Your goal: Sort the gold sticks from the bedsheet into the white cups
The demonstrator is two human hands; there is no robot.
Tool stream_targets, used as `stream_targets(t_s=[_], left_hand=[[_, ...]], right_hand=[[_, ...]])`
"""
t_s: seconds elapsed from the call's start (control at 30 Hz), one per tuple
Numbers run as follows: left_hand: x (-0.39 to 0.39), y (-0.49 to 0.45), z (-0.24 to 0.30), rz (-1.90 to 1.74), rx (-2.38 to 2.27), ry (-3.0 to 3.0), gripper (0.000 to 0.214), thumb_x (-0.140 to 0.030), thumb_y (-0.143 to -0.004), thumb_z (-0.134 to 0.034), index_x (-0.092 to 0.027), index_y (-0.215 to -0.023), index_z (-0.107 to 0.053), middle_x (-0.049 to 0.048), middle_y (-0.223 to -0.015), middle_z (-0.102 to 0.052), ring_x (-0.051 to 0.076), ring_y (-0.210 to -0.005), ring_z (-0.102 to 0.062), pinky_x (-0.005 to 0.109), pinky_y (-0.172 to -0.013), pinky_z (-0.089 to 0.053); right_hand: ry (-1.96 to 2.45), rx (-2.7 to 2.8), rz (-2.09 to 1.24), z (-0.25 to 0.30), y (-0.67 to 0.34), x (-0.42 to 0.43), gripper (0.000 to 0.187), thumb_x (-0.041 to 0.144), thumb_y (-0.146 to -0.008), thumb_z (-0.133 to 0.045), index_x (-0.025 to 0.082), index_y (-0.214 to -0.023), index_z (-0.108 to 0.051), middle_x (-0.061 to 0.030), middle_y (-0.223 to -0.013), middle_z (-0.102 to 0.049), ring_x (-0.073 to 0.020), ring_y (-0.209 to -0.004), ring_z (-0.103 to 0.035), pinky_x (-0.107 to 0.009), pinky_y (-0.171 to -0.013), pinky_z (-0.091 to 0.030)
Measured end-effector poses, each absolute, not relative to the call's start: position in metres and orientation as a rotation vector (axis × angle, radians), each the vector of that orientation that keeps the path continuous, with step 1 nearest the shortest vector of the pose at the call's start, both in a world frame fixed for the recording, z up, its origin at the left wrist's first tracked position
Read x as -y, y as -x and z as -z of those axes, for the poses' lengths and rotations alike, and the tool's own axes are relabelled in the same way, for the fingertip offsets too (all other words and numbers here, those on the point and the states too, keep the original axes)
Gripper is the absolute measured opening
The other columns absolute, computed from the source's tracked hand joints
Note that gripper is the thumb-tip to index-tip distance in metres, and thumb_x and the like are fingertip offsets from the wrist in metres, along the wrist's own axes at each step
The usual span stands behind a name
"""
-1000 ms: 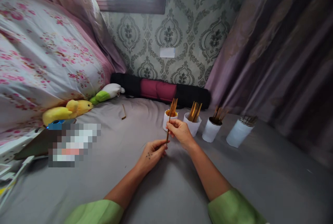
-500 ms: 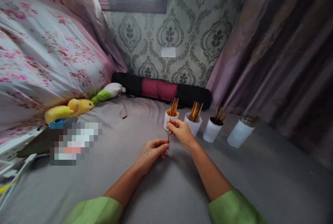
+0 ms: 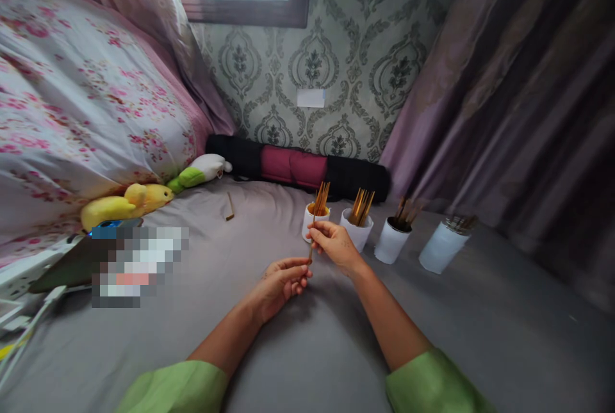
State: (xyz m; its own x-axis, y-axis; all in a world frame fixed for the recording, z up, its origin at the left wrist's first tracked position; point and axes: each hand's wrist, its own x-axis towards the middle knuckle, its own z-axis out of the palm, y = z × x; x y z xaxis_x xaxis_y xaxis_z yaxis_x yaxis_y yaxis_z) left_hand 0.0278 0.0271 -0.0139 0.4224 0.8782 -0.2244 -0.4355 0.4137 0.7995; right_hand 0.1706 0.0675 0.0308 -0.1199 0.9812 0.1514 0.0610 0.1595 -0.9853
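Note:
A thin brown stick stands nearly upright between my hands. My right hand pinches it around the middle with thumb and forefinger. Its lower end is between the thumb and fingers of my left hand. Just behind the stick is a white cup with a yellow inside, holding several golden sticks. To its right, a second white cup holds more golden sticks. Beyond my right hand stand a third white cup with darker sticks and a fourth, whose thin contents are blurred.
A small brush-like object lies on the grey cloth. At left are yellow and green-white plush toys, a dark flat device, a blurred-out item and a white power strip. A black and maroon roll lies along the wall.
My left hand has turned slightly, and its fingers look straighter at the stick's lower end. The right hand keeps its pinch in nearly the same place. The cups have not moved.

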Motion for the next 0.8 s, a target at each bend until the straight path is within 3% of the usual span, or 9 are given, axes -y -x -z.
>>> stream_targets(t_s=[0.8], left_hand=[[-0.0299, -0.0250, 0.0187, -0.873, -0.650, -0.664, 0.035, -0.002, -0.069, -0.061, -0.008, -0.103, -0.055, 0.0124, -0.087, -0.065, 0.008, -0.063, -0.059, 0.018, -0.060, -0.049]], right_hand=[[1.145, 1.476, -1.038, -0.0296, -0.1773, -0.0676, 0.018, 0.024, -0.070, -0.056, 0.015, -0.085, -0.058, -0.0007, -0.072, -0.061, -0.0071, -0.051, -0.052, -0.018, -0.042, -0.038]])
